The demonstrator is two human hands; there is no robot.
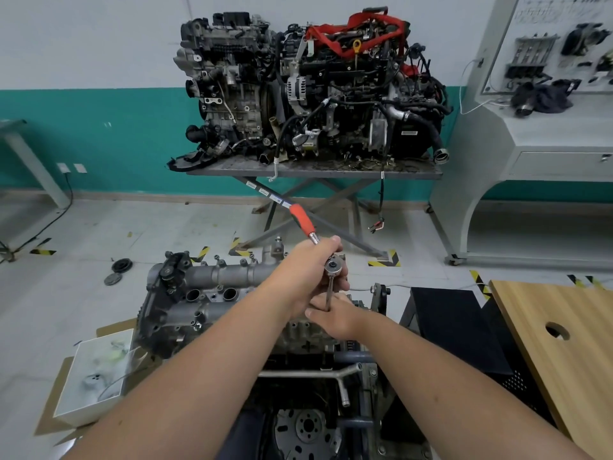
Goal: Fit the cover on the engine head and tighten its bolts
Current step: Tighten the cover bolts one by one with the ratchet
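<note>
The left hand (310, 265) grips the red-handled steel ratchet (332, 265) near its head; the right hand (335, 315) pinches its extension — tilted, the socket could slip off the grey aluminium cover (212, 290).

We stand over the engine head (199, 303), its cover (225, 273) on top. Our left hand (308, 270) holds the ratchet (310, 232) above the cover's right end; our right hand (335, 318) sits just below it, around the extension bar (329, 293). A box (96, 373) lies left, a wooden table (557, 333) right. Behind, two engines (308, 88) rest on a stand (315, 169).
</note>
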